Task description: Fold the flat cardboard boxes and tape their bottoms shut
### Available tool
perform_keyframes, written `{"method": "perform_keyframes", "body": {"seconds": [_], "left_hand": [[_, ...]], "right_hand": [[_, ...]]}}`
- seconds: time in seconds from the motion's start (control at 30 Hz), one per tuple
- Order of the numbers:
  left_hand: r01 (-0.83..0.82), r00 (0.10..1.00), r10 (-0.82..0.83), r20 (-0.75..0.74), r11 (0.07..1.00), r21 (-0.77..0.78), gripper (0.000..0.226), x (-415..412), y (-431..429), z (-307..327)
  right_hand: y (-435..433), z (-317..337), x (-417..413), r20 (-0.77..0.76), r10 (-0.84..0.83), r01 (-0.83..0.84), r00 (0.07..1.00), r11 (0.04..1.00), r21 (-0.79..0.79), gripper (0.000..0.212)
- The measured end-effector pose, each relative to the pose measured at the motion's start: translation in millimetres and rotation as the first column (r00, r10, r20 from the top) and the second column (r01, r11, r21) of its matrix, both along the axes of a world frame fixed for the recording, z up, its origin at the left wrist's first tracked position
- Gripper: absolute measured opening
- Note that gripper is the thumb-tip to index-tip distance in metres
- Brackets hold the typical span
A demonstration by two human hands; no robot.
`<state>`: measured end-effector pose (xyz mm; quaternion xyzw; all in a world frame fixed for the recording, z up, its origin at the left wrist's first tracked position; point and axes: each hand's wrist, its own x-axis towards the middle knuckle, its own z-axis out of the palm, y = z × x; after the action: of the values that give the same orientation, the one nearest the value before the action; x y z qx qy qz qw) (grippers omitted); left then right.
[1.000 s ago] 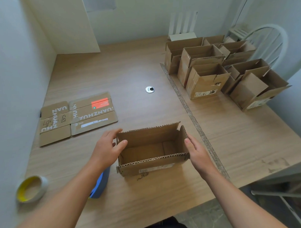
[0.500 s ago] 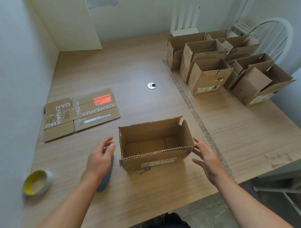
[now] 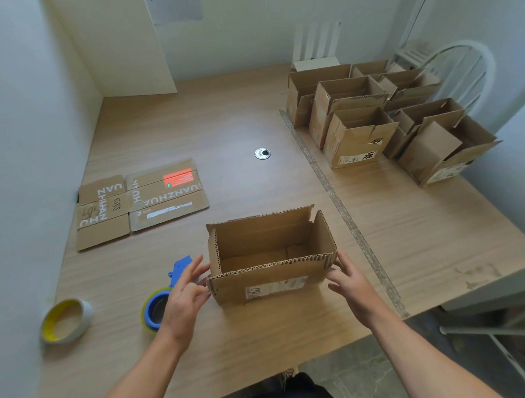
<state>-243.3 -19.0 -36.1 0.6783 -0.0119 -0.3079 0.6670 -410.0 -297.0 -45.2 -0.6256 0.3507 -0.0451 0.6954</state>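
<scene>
Neither hand grips anything: left hand point(image 3: 184, 294), right hand point(image 3: 352, 285) spread open, flanking upright box point(image 3: 234, 284) at 2 near corners; contact unclear.

Left hand point(image 3: 184, 294), right hand point(image 3: 352, 285) back at box point(image 3: 273, 284) ends — fingers now at near corners.

An open brown cardboard box point(image 3: 270, 283) stands upright at the near front, top flaps raised, with a white label on its near wall. To the far left lies flattened cardboard point(image 3: 142, 203) — white lettering, an orange-red sticker. At far right a cluster of assembled boxes point(image 3: 357, 136) stands open-topped. A blue tape dispenser point(image 3: 149, 313) lies just left of the open box — a yellow-cored tape roll point(image 3: 66, 320) lies flat further left.
</scene>
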Motion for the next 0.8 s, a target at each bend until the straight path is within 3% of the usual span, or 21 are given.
{"method": "perform_keyframes", "body": {"seconds": [0.13, 0.23, 0.33, 0.43, 0.57, 0.8], "left_hand": [[0.014, 1.000, -0.014, 0.003, 0.998, -0.068, 0.073, 0, -5, 9], [0.077, 0.996, -0.072, 0.059, 0.994, -0.075, 0.067, 1, -10, 19], [0.151, 0.968, -0.155, 0.195, 0.988, 0.032, 0.059, 2, -13, 27], [0.135, 0.938, -0.170, 0.302, 0.982, 0.134, 0.056, 0, -18, 31], [0.051, 0.902, -0.131, 0.412, 0.979, 0.198, 0.035, -1, -31, 35], [0.053, 0.874, -0.120, 0.471, 0.987, 0.153, 0.054, 12, -48, 46]], "right_hand": [[5, 4, -3, 0.079, -0.021, 0.025, 0.997, 0.998, -0.053, 0.060], [6, 4, -6, 0.086, -0.069, 0.072, 0.994, 0.997, -0.032, 0.084], [6, 9, -6, 0.130, -0.080, 0.078, 0.988, 0.997, 0.023, 0.097], [7, 18, -2, 0.178, -0.113, 0.113, 0.978, 0.994, 0.009, 0.090], [9, 34, 4, 0.226, -0.106, 0.124, 0.968, 0.990, -0.068, 0.083], [-2, 44, 10, 0.270, -0.246, 0.275, 0.931, 0.958, -0.076, 0.075]]}}
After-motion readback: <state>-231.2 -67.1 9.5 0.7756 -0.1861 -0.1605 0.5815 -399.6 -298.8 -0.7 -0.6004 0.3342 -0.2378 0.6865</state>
